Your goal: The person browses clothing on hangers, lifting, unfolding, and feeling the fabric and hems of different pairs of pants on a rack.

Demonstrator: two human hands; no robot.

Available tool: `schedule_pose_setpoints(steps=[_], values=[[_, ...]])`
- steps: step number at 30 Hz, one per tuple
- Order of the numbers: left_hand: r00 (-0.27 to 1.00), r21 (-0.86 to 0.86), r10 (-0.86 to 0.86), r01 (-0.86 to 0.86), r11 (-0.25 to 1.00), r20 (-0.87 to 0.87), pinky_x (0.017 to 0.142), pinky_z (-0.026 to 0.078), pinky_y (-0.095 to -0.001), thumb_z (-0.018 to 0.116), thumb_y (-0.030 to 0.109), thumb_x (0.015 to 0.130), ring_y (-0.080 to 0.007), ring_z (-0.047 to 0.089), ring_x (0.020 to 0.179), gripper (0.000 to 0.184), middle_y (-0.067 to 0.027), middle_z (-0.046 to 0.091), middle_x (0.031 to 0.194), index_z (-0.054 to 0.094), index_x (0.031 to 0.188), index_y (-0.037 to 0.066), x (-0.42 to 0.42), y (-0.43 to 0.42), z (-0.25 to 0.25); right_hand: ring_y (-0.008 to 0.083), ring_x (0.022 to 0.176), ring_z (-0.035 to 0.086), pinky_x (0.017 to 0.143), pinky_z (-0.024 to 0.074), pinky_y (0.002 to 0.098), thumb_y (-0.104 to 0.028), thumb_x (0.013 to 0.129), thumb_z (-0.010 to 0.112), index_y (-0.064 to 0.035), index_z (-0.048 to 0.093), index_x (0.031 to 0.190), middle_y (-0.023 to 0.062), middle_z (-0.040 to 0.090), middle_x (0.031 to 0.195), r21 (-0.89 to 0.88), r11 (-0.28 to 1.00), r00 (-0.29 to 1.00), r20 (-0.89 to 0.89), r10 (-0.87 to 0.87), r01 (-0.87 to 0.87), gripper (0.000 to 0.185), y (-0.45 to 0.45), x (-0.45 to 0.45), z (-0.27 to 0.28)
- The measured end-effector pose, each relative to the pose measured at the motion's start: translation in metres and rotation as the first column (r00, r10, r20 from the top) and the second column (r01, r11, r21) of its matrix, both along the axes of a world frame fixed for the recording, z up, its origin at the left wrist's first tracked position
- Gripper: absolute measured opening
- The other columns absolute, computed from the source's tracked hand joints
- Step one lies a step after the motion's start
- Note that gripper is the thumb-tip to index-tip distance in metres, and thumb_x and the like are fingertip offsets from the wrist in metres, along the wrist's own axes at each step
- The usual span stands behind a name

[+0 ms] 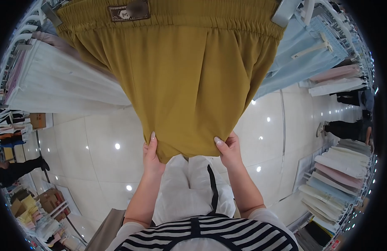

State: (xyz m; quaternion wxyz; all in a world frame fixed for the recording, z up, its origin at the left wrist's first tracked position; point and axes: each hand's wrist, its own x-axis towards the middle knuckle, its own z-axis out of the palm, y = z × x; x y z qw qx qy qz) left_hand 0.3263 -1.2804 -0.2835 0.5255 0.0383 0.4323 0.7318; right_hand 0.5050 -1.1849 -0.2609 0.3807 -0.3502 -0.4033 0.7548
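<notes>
Mustard-coloured trousers (pixel 181 83) with a gathered elastic waist hang in front of me from metal hanger clips (pixel 283 12). A brown patch label (pixel 128 11) is on the waistband. My left hand (pixel 152 154) pinches the left lower side of the cloth, thumb on top. At the right lower side, my right hand (pixel 227 149) grips the fabric the same way. The cloth is drawn towards me between both hands. Most fingers are hidden behind it, and how the legs fall below is out of sight.
White trousers (pixel 63 73) hang on the left, light blue jeans (pixel 302 54) on the right. Folded garments (pixel 340 167) fill a rack at far right. Cardboard boxes (pixel 51 201) and clothes stand at lower left. Other people (pixel 348 129) are at both sides on the tiled floor (pixel 105 154).
</notes>
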Motion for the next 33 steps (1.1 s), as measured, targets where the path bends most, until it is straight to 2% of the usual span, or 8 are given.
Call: schedule_pose_setpoints(steps=[11, 17, 20, 26, 28, 29, 31, 33], values=[[0.992, -0.055, -0.042, 0.036, 0.998, -0.119, 0.089, 0.041, -0.0327, 0.032, 0.037, 0.092, -0.0178, 0.047, 0.107, 0.046, -0.0081, 0.047, 0.118, 0.039, 0.119, 0.001, -0.004, -0.006, -0.003, 0.0072, 0.086, 0.049, 0.075, 0.0411, 0.0223, -0.015, 0.079, 0.06, -0.0047, 0.042, 0.11, 0.0018, 0.052, 0.097, 0.102, 0.99, 0.991, 0.083, -0.108, 0.1, 0.037, -0.008, -0.008, 0.01], [0.984, -0.104, -0.052, 0.034, 0.994, -0.173, 0.088, 0.041, -0.0319, 0.031, 0.04, 0.091, -0.0173, 0.048, 0.105, 0.048, -0.0083, 0.047, 0.117, 0.041, 0.117, 0.0, -0.004, -0.003, -0.001, 0.0027, 0.064, 0.042, 0.056, 0.0357, 0.0176, -0.011, 0.085, 0.053, -0.0053, 0.046, 0.084, -0.0025, 0.049, 0.075, 0.082, 0.991, 0.981, 0.155, -0.115, 0.103, 0.009, -0.008, -0.001, 0.005], [0.98, -0.142, 0.073, -0.1, 0.985, -0.188, 0.072, 0.047, -0.026, 0.033, 0.037, 0.092, -0.012, 0.057, 0.084, 0.042, -0.006, 0.059, 0.093, 0.054, 0.095, 0.001, 0.002, 0.003, 0.006, 0.0018, 0.06, 0.042, 0.053, 0.0339, 0.0162, -0.011, 0.086, 0.05, -0.005, 0.046, 0.076, -0.0031, 0.048, 0.07, 0.078, 0.988, 0.98, 0.141, -0.14, 0.13, 0.013, -0.006, 0.001, 0.005], [0.996, -0.175, -0.059, 0.047, 0.983, -0.067, 0.068, 0.045, -0.0233, 0.051, 0.014, 0.085, -0.0083, 0.055, 0.076, 0.014, -0.0022, 0.058, 0.084, 0.055, 0.091, 0.002, -0.003, -0.022, -0.01, 0.0018, 0.06, 0.042, 0.052, 0.0342, 0.0166, -0.013, 0.087, 0.051, -0.0048, 0.046, 0.075, -0.0032, 0.048, 0.069, 0.129, 0.98, 0.975, 0.14, -0.17, 0.153, 0.015, -0.001, 0.005, 0.001], [0.9, -0.152, -0.282, 0.244, 0.958, -0.332, 0.066, 0.044, -0.0218, 0.056, 0.003, 0.078, -0.0064, 0.053, 0.074, 0.01, -0.0003, 0.058, 0.081, 0.056, 0.088, 0.002, 0.002, -0.02, 0.002, 0.0044, 0.065, 0.045, 0.057, 0.0365, 0.018, -0.011, 0.086, 0.052, -0.0039, 0.048, 0.079, -0.0008, 0.049, 0.074, 0.127, 0.986, 0.984, 0.131, -0.123, 0.106, 0.01, 0.002, 0.007, 0.0], [0.9, -0.15, -0.279, 0.242, 0.959, -0.334, 0.066, 0.044, -0.0218, 0.056, 0.003, 0.078, -0.0064, 0.053, 0.074, 0.01, -0.0003, 0.058, 0.081, 0.056, 0.088, 0.002, 0.003, -0.019, 0.005, 0.0044, 0.065, 0.045, 0.057, 0.0365, 0.018, -0.011, 0.086, 0.052, -0.0039, 0.048, 0.079, -0.0008, 0.049, 0.074, 0.129, 0.986, 0.984, 0.13, -0.122, 0.105, 0.01, 0.006, 0.007, 0.0], [0.908, -0.168, -0.289, 0.247, 0.954, -0.303, 0.065, 0.044, -0.0219, 0.059, 0.005, 0.078, -0.0059, 0.053, 0.074, 0.009, 0.0007, 0.058, 0.08, 0.058, 0.087, 0.002, 0.005, -0.018, 0.01, 0.0098, 0.077, 0.047, 0.065, 0.0385, 0.0212, -0.006, 0.082, 0.053, -0.0027, 0.049, 0.088, 0.0038, 0.049, 0.085, 0.532, 0.835, 0.902, 0.282, -0.328, 0.138, 0.008, 0.015, 0.004, 0.004], [0.914, -0.181, -0.272, 0.225, 0.957, -0.301, 0.064, 0.043, -0.0216, 0.059, 0.006, 0.078, -0.0057, 0.052, 0.073, 0.009, 0.0012, 0.058, 0.079, 0.058, 0.086, 0.002, 0.006, -0.018, 0.01, 0.02, 0.095, 0.044, 0.075, 0.039, 0.0278, 0.0, 0.076, 0.051, -0.001, 0.047, 0.102, 0.0109, 0.047, 0.1, 0.784, 0.608, 0.833, 0.252, -0.493, 0.124, 0.027, 0.029, 0.007, 0.028]])
